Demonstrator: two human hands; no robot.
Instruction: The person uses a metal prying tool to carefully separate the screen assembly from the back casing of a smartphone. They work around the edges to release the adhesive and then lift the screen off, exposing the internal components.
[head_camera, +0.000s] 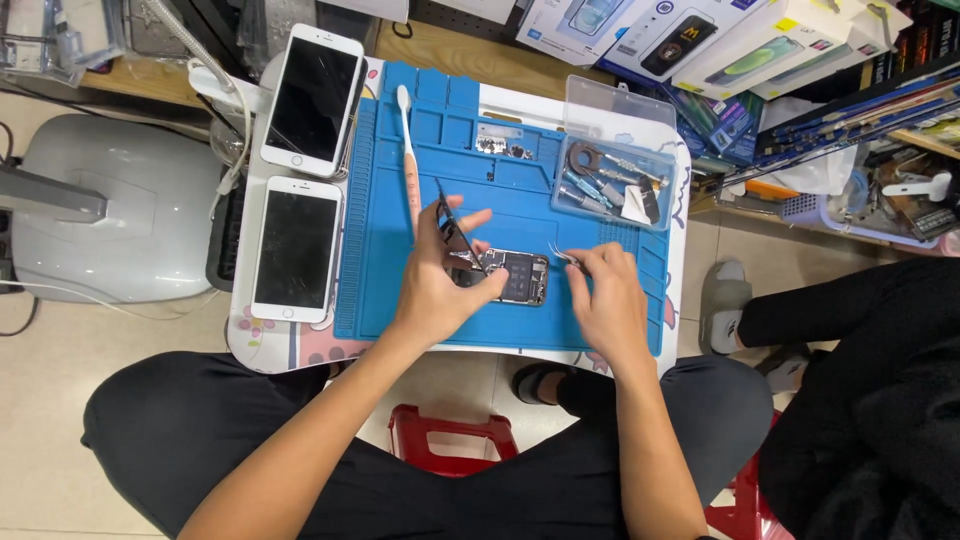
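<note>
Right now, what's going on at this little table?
A seated person is working on an opened phone lying on a blue mat. The left hand holds the phone's lifted screen up on edge, while the right hand points tweezers at the phone's exposed insides. Two white phones lie face up left of the mat, a toothbrush rests on it, and a clear box of tools sits at its upper right. Another person's leg shows at the right.

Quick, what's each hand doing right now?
Left hand: closed on the lifted phone screen, steadying the opened phone.
Right hand: holding tweezers.
</note>
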